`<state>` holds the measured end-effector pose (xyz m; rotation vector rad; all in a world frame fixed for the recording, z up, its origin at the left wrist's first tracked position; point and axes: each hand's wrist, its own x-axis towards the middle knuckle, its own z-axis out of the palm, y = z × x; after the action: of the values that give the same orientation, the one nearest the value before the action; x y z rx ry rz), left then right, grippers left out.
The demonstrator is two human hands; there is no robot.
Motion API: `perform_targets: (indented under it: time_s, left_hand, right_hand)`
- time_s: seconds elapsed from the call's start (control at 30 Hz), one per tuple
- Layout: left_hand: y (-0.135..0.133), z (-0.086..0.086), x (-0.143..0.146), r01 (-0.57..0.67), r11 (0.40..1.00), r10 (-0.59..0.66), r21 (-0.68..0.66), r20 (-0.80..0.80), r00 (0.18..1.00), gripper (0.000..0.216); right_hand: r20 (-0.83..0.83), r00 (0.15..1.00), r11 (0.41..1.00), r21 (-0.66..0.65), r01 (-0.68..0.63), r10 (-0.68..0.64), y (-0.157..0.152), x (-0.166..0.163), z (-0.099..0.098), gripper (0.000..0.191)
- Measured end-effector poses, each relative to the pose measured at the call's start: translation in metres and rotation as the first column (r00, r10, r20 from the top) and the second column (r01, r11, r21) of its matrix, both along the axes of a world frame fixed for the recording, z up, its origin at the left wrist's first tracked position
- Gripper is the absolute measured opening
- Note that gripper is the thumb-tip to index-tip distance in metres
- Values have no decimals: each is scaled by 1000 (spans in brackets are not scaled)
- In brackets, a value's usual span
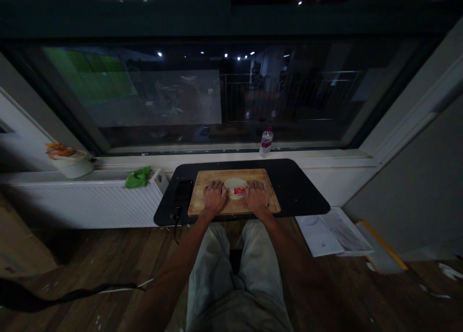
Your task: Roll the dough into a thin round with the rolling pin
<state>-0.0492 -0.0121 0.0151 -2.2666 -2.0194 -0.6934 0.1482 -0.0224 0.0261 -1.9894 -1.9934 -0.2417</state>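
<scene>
A small round pale container (235, 187) with a red and white label on its side stands on a wooden cutting board (202, 205). The board lies on a low black table (300, 192). My left hand (214, 197) rests palm down on the board, its fingers close together against the container's left side. On the container's right side my right hand (257, 197) lies the same way, fingers touching the label. Both hands flank the container; whether they grip it is unclear.
A plastic water bottle (266, 142) stands on the window sill behind the table. A dark phone (183, 192) lies on the table's left part. A green cloth (138, 178) sits on the white radiator, a white pot (74, 164) further left. Papers (333, 232) lie on the floor.
</scene>
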Motion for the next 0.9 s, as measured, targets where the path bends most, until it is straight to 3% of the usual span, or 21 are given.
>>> perform_targets:
  time_s: [0.57,0.9]
  left_hand:
    - [-16,0,4,-46,998,47,-38,23,999,50]
    - [-7,8,6,-263,957,263,-119,-11,965,62]
  right_hand:
    - [-11,1000,1000,14,-12,12,-11,1,-7,58]
    - [-17,1000,998,-65,9,-10,-1,0,1,57]
